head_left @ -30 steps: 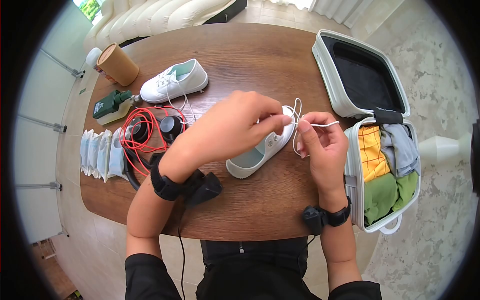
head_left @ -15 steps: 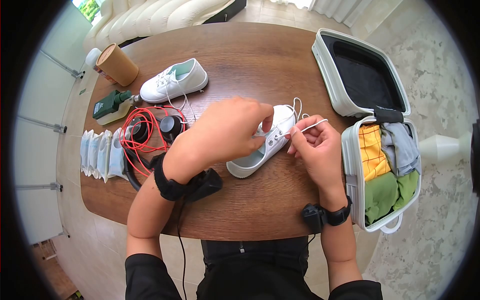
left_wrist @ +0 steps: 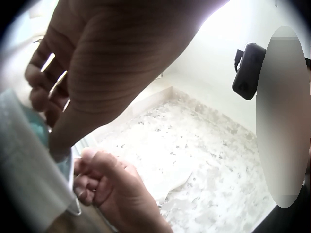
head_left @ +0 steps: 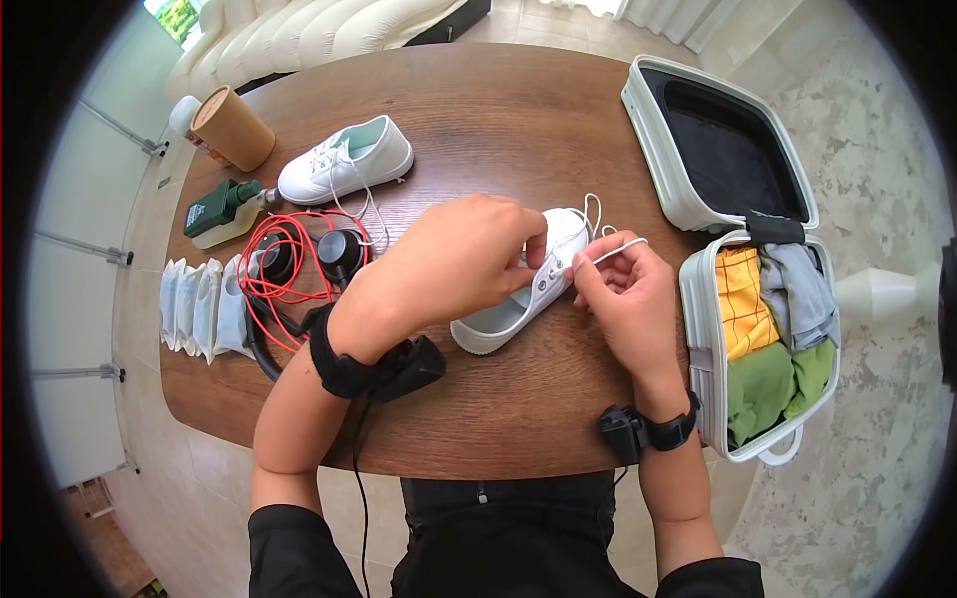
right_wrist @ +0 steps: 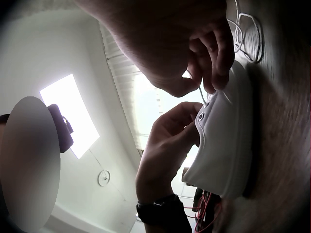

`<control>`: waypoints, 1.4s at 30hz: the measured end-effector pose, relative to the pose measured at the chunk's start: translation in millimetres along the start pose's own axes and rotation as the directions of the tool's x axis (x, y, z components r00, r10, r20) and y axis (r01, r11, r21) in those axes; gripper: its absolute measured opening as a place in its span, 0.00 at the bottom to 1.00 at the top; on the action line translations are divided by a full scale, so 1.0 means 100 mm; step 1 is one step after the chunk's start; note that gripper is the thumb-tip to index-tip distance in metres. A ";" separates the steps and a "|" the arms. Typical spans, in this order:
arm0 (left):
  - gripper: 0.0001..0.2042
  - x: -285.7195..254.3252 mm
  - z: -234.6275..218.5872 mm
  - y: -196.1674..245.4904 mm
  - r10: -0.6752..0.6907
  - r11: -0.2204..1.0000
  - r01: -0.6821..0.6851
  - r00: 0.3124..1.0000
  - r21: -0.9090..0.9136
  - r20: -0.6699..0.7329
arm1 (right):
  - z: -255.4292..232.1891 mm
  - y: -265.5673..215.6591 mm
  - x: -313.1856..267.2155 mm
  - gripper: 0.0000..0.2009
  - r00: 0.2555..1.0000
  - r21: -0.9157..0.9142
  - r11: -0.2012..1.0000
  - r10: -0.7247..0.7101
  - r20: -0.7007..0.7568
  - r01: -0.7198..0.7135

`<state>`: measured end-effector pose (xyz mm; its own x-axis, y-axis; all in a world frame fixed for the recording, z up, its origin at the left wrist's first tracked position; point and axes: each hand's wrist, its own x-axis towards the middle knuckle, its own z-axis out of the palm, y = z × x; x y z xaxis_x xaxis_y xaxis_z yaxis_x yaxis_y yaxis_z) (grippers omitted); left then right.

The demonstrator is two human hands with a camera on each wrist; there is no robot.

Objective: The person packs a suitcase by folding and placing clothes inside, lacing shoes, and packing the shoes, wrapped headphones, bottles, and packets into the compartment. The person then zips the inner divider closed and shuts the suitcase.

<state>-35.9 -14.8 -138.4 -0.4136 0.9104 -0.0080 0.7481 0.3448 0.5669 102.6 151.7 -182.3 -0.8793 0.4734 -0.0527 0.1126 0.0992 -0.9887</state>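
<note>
in the head view, the left hand (head_left: 449, 254) is held bent over the mouth of a white shoe (head_left: 536, 301), and whether anything is pinched by its fingers cannot be told. the shoe is set on the desk (head_left: 518, 409) between both hands, its long axis slanted from near-left heel to far-right toe. by the right hand (head_left: 632, 309), nearer the toe, a white lace (head_left: 622, 249) is pinched in the fingers.

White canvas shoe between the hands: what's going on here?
A person is handling a white canvas shoe on a brown wooden table. The right hand pinches a thin white shoelace, while the left hand is at the shoe's opening. A second white canvas shoe stands apart to the left, and an open white suitcase holding folded clothes lies to the right.
</note>
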 end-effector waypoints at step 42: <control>0.08 0.04 0.10 -0.03 -0.032 0.991 0.032 0.999 -0.130 -0.004 | 0.03 0.03 -0.01 0.06 0.978 0.076 0.994 0.061 0.198 -0.078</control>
<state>-34.6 -10.3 -148.1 -0.4396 0.8979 -0.0233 0.6606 0.3408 0.6689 102.5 148.7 -186.0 -0.9449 0.2959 -0.1398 0.1448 -0.0050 -0.9894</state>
